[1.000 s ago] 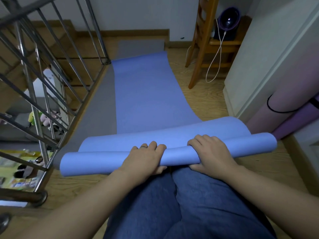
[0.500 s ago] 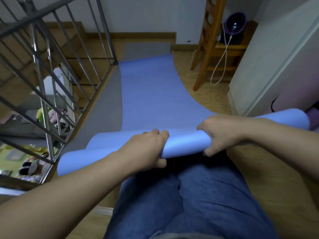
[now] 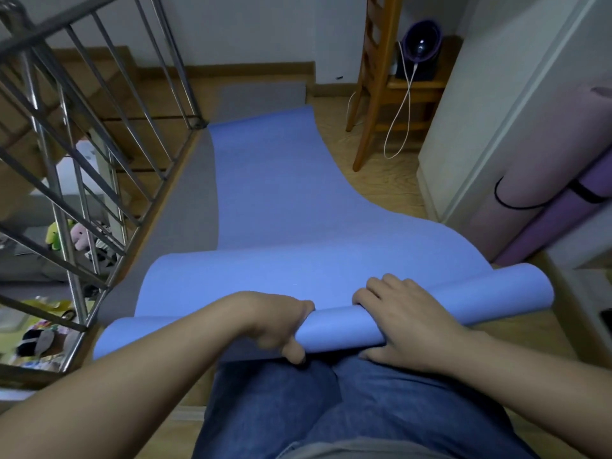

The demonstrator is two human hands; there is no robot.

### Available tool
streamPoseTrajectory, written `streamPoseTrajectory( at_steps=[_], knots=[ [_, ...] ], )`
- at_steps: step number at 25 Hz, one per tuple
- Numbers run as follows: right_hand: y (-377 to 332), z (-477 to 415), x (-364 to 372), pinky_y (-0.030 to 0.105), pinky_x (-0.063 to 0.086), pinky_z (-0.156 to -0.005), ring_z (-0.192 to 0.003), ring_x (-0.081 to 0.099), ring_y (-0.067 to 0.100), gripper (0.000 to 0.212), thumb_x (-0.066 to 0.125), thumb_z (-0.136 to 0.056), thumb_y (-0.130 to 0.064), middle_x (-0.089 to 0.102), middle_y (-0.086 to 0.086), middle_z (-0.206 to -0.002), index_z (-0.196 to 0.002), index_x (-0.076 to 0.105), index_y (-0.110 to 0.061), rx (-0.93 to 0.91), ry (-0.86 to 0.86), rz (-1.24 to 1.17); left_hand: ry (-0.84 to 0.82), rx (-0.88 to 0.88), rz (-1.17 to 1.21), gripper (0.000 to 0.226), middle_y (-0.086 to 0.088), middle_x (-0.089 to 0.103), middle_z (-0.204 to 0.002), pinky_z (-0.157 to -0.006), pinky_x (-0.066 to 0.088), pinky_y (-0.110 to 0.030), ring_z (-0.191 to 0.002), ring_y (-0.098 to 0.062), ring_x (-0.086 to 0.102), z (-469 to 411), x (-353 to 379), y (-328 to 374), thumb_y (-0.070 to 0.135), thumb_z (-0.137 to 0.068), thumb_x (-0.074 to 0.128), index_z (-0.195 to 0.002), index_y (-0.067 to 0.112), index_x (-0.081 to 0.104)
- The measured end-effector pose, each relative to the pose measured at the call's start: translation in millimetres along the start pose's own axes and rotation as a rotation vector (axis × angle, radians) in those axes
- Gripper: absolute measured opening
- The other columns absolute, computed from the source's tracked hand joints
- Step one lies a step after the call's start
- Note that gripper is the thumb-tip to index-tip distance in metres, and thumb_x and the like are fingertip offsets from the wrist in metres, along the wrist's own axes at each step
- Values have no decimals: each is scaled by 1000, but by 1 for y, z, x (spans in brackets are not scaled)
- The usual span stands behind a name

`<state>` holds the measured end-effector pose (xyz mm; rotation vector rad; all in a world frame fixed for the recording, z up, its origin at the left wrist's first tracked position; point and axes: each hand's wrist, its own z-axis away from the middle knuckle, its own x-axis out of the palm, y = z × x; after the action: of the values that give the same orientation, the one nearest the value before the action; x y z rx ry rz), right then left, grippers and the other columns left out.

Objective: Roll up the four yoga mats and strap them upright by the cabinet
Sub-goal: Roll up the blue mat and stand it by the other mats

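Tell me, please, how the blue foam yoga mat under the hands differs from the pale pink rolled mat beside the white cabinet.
The blue foam yoga mat is only partly rolled, mostly flat on the floor; the pale pink rolled mat is fully rolled. The pink one stands by the white cabinet; the blue one lies down. A black strap circles the pink mat; the blue has none. Both are plain, single-colour.

blue mat (image 3: 281, 200): you see a matt, smooth, foam-like face | grey mat (image 3: 185, 210) left of blue mat: matt | railing (image 3: 59, 26) left of blue mat: bare metal, dull sheen | floor (image 3: 381, 183) right of blue mat: grained wood, slight gloss | your jeans (image 3: 281, 409): denim cloth
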<state>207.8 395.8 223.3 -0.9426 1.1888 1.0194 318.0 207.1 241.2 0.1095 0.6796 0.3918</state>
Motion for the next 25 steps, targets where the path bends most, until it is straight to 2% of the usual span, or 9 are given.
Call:
streamPoseTrajectory(
  at_steps=[5, 8, 10, 12, 14, 19, 21, 23, 25],
  knots=[
    [15, -31, -11, 31, 39, -69, -91, 51, 18, 48, 68, -70, -53, 55, -7, -101, -105, 47, -27, 66, -329, -242, 461, -179, -399, 49, -6, 39, -123, -80, 34, -37, -115, -29, 43, 8, 30, 32, 33, -88, 57, -127, 15, 33],
    [23, -50, -22, 31, 42, -72, -88, 51, 17, 55, 74, -68, -56, 54, -8, -99, -106, 46, -27, 65, -538, -295, 515, -203, -337, 48, -6, 42, -119, -76, 30, -36, -109, -28, 47, 2, 33, 29, 27, -86, 57, -126, 17, 31],
    [19, -47, -18, 32, 39, -74, -92, 48, 16, 60, 74, -67, -57, 51, -7, -103, -111, 46, -28, 70, -417, -217, 496, -199, -247, 53, -5, 45, -115, -73, 30, -34, -104, -28, 50, -2, 27, 19, 32, -82, 61, -125, 19, 33],
    [12, -36, 2, 33, 40, -69, -86, 52, 19, 62, 77, -57, -51, 54, -6, -96, -107, 53, -25, -15, 1, 26, 464, -183, -156, 54, -5, 48, -112, -72, 34, -33, -98, -27, 51, -5, 22, 10, 34, -79, 63, -123, 19, 36],
    [7, -28, 17, 31, 41, -58, -71, 55, 21, 57, 79, -45, -44, 57, -3, -82, -93, 59, -22, -48, 223, 157, 406, -146, -95, 53, -5, 48, -112, -73, 39, -35, -94, -27, 49, -8, 17, 5, 35, -78, 64, -121, 19, 37],
    [24, -64, -22, 29, 40, -65, -83, 54, 22, 46, 71, -69, -43, 56, -4, -92, -107, 54, -23, 8, -389, -157, 605, -156, -303, 56, -1, 44, -118, -72, 30, -34, -107, -26, 48, -10, 23, 12, 37, -82, 59, -129, 23, 32],
    [29, -79, -27, 30, 44, -66, -82, 54, 20, 47, 74, -69, -43, 56, -4, -93, -107, 56, -21, 26, -501, -199, 637, -153, -283, 58, 0, 47, -115, -72, 31, -33, -103, -25, 51, -14, 26, 11, 37, -80, 60, -129, 26, 32],
    [29, -73, -20, 31, 44, -69, -87, 55, 20, 53, 75, -67, -47, 57, -4, -100, -110, 55, -22, 43, -397, -174, 601, -121, -167, 58, 1, 50, -111, -71, 37, -33, -98, -24, 53, -18, 17, 1, 36, -76, 63, -126, 27, 35],
    [32, -55, 0, 32, 45, -67, -85, 56, 21, 62, 78, -58, -50, 57, -3, -98, -108, 56, -21, -20, 17, 18, 519, -73, -25, 56, 1, 53, -107, -72, 43, -34, -93, -24, 55, -20, 6, -11, 36, -73, 66, -121, 28, 38]
  ],
)
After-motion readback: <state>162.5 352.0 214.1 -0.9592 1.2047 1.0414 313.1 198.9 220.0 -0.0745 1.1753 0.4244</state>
